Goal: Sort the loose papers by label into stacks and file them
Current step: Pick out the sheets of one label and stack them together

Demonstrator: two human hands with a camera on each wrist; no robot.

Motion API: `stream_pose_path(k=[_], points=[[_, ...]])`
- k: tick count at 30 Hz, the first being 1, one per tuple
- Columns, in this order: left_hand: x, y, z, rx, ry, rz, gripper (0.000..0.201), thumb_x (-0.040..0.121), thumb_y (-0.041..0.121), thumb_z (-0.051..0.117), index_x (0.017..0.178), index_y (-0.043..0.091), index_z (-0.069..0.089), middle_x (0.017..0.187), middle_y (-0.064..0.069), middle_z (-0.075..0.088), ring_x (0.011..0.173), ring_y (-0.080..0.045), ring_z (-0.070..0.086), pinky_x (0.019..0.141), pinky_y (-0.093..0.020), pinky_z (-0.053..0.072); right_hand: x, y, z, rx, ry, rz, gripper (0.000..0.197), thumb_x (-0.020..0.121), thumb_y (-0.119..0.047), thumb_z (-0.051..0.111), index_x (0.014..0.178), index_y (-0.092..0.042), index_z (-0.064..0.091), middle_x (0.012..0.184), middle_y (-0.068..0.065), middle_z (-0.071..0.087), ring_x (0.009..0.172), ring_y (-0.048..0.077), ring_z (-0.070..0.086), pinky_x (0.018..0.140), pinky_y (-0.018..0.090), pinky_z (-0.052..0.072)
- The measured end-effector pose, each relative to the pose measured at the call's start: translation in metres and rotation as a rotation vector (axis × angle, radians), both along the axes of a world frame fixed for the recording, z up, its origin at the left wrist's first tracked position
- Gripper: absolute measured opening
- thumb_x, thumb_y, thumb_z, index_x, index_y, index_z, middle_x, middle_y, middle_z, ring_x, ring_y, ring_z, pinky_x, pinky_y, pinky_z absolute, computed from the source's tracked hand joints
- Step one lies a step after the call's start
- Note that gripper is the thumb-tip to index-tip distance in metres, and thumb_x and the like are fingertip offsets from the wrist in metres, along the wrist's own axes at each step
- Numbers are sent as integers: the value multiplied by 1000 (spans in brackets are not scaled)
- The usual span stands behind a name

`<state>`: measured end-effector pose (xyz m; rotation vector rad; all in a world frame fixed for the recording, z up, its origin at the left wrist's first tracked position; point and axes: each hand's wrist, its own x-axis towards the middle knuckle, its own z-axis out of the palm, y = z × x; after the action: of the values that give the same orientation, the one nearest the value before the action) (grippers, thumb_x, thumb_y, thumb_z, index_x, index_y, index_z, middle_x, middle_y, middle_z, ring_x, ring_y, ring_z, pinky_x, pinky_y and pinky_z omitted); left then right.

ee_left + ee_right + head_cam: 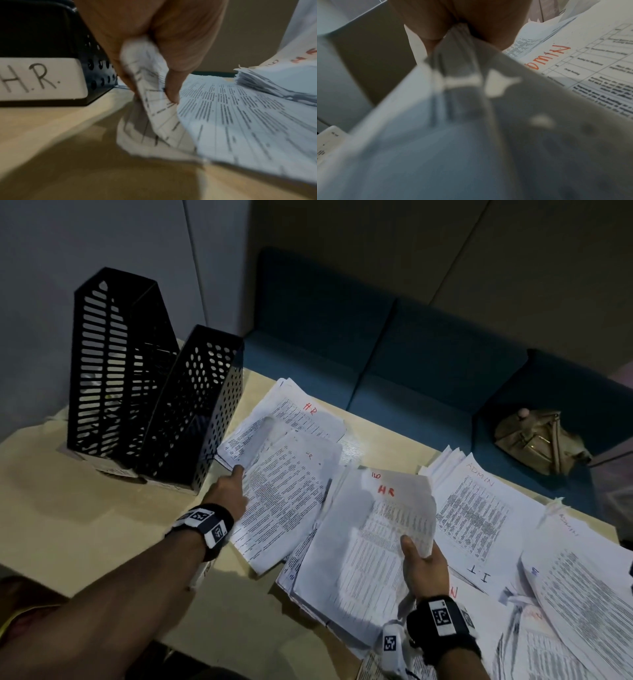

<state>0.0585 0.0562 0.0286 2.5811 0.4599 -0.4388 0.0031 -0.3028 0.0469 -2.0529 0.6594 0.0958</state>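
Observation:
White printed papers cover the table. My left hand [233, 484] pinches the near-left edge of an HR stack [287, 491] beside the black file holders; the left wrist view shows the fingers [171, 86] curled over the folded sheets [154, 97]. My right hand [421, 563] grips a lifted bundle marked HR in red [380, 529], thumb on top; the right wrist view shows the fingers [429, 27] clamped on the blurred sheets [453, 94]. A perforated black holder [191, 412] carries a white H.R. label [39, 78]. More HR sheets [308, 412] lie behind.
A taller slotted black holder [109, 364] stands left of the perforated one. Stacks marked ADMIN [479, 501] and I.T [479, 577] lie at the right, another Admin sheet [556, 56] under my right hand. A teal sofa [394, 347] with a tan bag [537, 440] sits behind the table.

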Motion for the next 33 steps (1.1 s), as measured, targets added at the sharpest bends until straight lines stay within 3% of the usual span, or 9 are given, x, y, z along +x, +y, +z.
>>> stream_pose_path(k=[2, 6, 9, 15, 18, 22, 25, 28, 33], points=[[7, -2, 17, -60, 0, 72, 51, 88, 17, 63, 132, 13, 39, 110, -20, 57, 87, -32, 59, 75, -35, 52, 1, -3, 1, 7, -1, -22, 33, 91, -27, 58, 119, -10, 59, 97, 9, 62, 90, 28, 56, 76, 34, 43], [18, 1, 57, -367, -152, 264, 59, 89, 21, 64, 141, 13, 37, 143, -11, 45, 129, -34, 46, 103, -41, 41, -1, -15, -3, 35, 11, -112, 35, 88, -35, 60, 116, -13, 61, 99, 11, 64, 91, 30, 59, 81, 39, 47], [16, 4, 75, -527, -277, 321, 68, 78, 40, 72, 137, 19, 45, 139, -1, 51, 129, -27, 47, 107, -44, 40, -3, -23, -9, 82, -5, -210, 42, 77, -53, 63, 102, -19, 64, 94, 10, 69, 86, 31, 64, 82, 50, 53], [-15, -40, 66, -533, -130, 161, 64, 94, 26, 56, 147, 6, 26, 153, -12, 32, 141, -26, 32, 111, -33, 27, 14, -4, 9, 200, -111, -164, 37, 77, -58, 65, 84, -22, 61, 69, -8, 62, 70, 19, 57, 73, 35, 49], [-33, -57, 41, -572, -73, 175, 45, 93, 33, 52, 129, 7, 44, 132, -13, 52, 123, -30, 49, 105, -41, 40, 27, 21, 18, 181, -97, -92, 51, 63, -80, 59, 64, -30, 51, 51, -16, 51, 55, 9, 43, 55, 23, 38], [-50, -66, 33, -560, -102, 74, 24, 96, 32, 48, 82, 14, 53, 73, -4, 54, 63, -18, 54, 65, -32, 47, 31, 43, 22, 216, -95, -3, 60, 76, -69, 59, 103, -16, 69, 98, 7, 72, 85, 19, 63, 87, 43, 53], [-53, -51, 34, -593, -139, -36, 31, 94, 45, 46, 103, 22, 64, 92, 0, 65, 87, -15, 63, 79, -28, 49, 28, 53, 22, 222, -66, -22, 61, 77, -68, 57, 109, -17, 65, 104, 4, 69, 98, 22, 61, 93, 42, 49], [-52, -39, 30, -450, -173, -105, 32, 84, 58, 40, 96, 33, 55, 90, -1, 60, 85, -25, 60, 75, -34, 50, 25, 57, 16, 237, -37, -45, 80, 67, -83, 50, 107, -14, 64, 103, 2, 70, 102, 27, 63, 95, 48, 49], [-49, -39, 34, -626, -149, 144, 82, 72, 59, 67, 137, 24, 30, 142, 3, 27, 127, -15, 37, 104, -38, 40, 22, 71, 38, 217, -39, 37, 69, 68, -87, 25, 63, -26, 58, 64, -9, 59, 65, 15, 56, 61, 28, 48]])
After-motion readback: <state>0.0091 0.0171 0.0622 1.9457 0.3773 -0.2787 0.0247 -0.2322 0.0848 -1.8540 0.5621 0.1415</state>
